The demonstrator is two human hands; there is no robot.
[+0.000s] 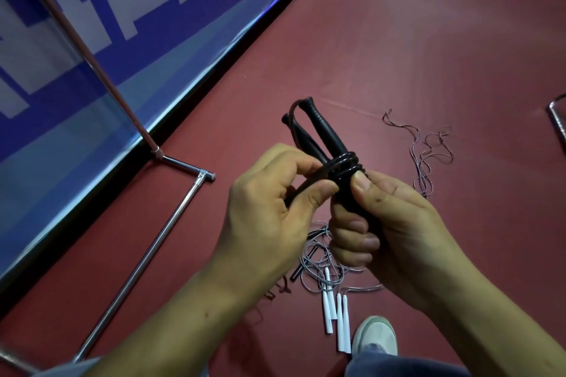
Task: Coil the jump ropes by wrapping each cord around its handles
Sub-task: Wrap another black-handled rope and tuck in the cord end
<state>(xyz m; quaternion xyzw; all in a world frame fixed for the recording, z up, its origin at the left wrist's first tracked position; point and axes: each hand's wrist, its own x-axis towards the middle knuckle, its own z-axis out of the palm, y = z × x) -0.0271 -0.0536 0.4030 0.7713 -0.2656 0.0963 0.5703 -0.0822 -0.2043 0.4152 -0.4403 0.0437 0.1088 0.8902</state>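
Red floor [398, 40] fills the scene under a person standing and looking down. Nearest, at the bottom edge, is a pale shoe [375, 335]. Just left of it four white handles [337, 318] lie side by side on the floor, and their grey cords [318, 257] run up into a loose tangle that is partly hidden behind the hands.

Above that tangle both hands hold one black rope in the air. The right hand [395, 223] has its fingers curled round the lower ends of the two black handles [321, 128], which lie together and point up and away; its thumb presses on the wraps. The black cord [344, 165] is wound several times round the handles' middle, just above that thumb. The left hand [269, 208] pinches the loose run of cord between thumb and forefinger, right beside the wraps; the other fingers are curled.

Farther off, to the right, a thin cord [428, 150] lies in loose squiggles. To the left a metal stand [147, 254] rests its foot on the floor, and a blue banner [92, 40] with white shapes lies along the floor's edge behind it.
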